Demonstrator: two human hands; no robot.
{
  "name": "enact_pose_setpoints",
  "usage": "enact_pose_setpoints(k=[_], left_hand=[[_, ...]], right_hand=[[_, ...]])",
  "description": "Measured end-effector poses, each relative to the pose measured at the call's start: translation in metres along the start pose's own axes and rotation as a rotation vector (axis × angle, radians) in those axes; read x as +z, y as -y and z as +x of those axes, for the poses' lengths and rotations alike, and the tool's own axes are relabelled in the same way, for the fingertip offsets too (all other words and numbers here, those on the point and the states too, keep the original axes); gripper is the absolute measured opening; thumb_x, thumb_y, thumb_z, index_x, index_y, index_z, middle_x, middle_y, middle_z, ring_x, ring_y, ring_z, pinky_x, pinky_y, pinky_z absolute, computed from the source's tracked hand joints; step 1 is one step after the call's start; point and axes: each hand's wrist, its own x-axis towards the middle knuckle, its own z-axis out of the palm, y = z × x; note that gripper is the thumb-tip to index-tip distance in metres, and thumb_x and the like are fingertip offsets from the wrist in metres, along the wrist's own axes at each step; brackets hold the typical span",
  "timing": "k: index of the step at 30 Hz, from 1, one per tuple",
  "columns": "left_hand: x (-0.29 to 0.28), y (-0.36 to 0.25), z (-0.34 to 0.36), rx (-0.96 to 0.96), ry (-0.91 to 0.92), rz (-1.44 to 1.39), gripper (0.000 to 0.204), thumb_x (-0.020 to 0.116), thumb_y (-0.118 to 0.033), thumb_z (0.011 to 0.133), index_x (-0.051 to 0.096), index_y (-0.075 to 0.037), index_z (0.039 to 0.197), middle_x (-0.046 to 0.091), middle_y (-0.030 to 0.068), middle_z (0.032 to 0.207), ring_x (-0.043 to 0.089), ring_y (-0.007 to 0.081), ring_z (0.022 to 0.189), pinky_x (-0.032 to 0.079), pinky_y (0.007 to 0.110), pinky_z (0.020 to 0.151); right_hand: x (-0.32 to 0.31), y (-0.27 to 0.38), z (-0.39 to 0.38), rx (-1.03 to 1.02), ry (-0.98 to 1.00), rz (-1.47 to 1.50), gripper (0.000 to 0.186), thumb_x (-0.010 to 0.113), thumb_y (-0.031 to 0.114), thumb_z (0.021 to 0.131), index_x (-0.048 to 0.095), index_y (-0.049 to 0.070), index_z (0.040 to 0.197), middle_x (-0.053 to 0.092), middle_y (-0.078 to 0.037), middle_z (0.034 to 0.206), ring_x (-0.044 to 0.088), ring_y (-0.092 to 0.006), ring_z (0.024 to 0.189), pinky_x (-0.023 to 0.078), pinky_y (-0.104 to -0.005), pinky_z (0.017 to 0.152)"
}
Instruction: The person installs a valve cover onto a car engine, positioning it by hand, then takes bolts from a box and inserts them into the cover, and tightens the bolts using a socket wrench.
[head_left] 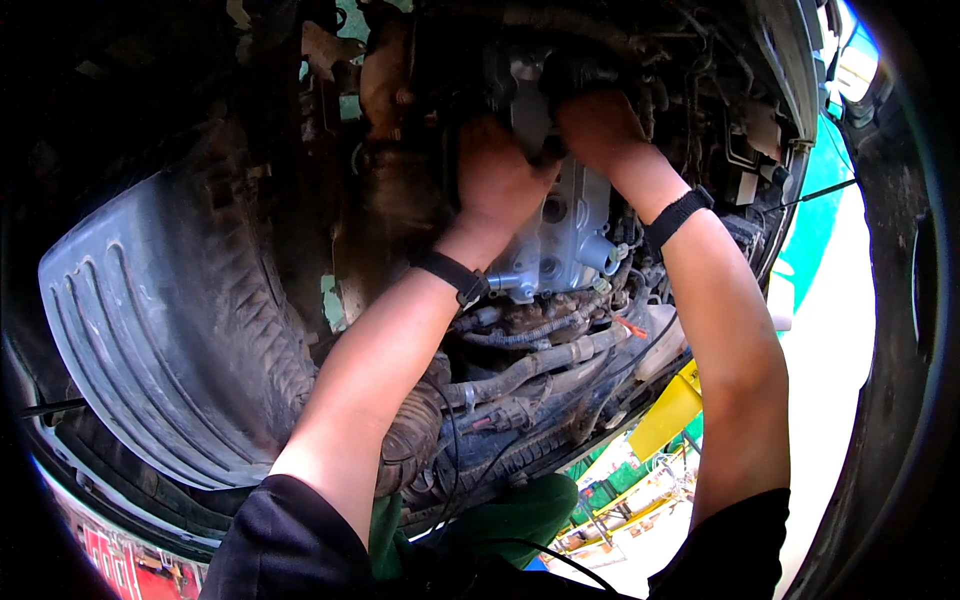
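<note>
Both my arms reach into an engine bay, over a grey metal engine cover with round holes along it and a short pipe stub on its near right side. My left hand is at the cover's left edge, its thumb pointing right. Deep shadow hides its other fingers. My right hand is bent over the far right part of the cover, knuckles up, and its fingertips are out of sight. Between the hands, a pale grey part of the engine top shows. Whether either hand grips something cannot be seen.
A large ribbed grey plastic housing with a corrugated hose stands on the left. Hoses and wiring run along the near side of the engine. A thin rod crosses at the right. Beyond the front edge is a yellow frame.
</note>
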Motion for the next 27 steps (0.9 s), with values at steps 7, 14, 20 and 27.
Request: enact_pose_setpoints(k=[7,14,20,27], left_hand=[[-0.007,-0.006,0.000,-0.045,-0.027,-0.007,0.059,0.082,-0.036,0.070,0.052,0.006,0.099,0.056,0.0280,0.098,0.055,0.0456,0.095,0.047,0.051,0.083],[-0.007,-0.004,-0.001,-0.092,-0.013,-0.046,0.060,0.082,-0.035,0.070,0.053,0.006,0.103,0.056,0.0280,0.101,0.055,0.0455,0.098,0.047,0.051,0.086],[-0.006,-0.006,-0.001,-0.052,0.012,0.042,0.067,0.082,-0.036,0.071,0.054,0.008,0.112,0.057,0.0291,0.107,0.056,0.0452,0.101,0.047,0.051,0.087],[-0.002,-0.006,0.000,-0.044,0.026,-0.018,0.075,0.081,-0.039,0.073,0.051,0.012,0.120,0.057,0.0317,0.112,0.056,0.0461,0.104,0.047,0.050,0.091]], right_hand=[[-0.011,-0.001,-0.003,0.011,0.017,0.068,0.020,0.058,0.015,0.081,0.075,0.005,0.087,0.073,-0.020,0.086,0.072,-0.0371,0.078,0.058,-0.0481,0.070],[-0.016,0.004,0.002,0.038,0.110,0.006,0.020,0.059,0.015,0.081,0.075,0.006,0.088,0.073,-0.020,0.088,0.072,-0.0371,0.080,0.058,-0.0464,0.070],[-0.011,0.001,0.006,0.004,0.086,-0.012,0.021,0.063,0.019,0.081,0.076,0.005,0.090,0.072,-0.021,0.089,0.072,-0.0368,0.084,0.058,-0.0463,0.073],[-0.015,0.002,-0.001,0.043,0.093,0.049,0.023,0.064,0.023,0.082,0.076,0.007,0.094,0.073,-0.020,0.093,0.072,-0.0365,0.089,0.058,-0.0466,0.077]])
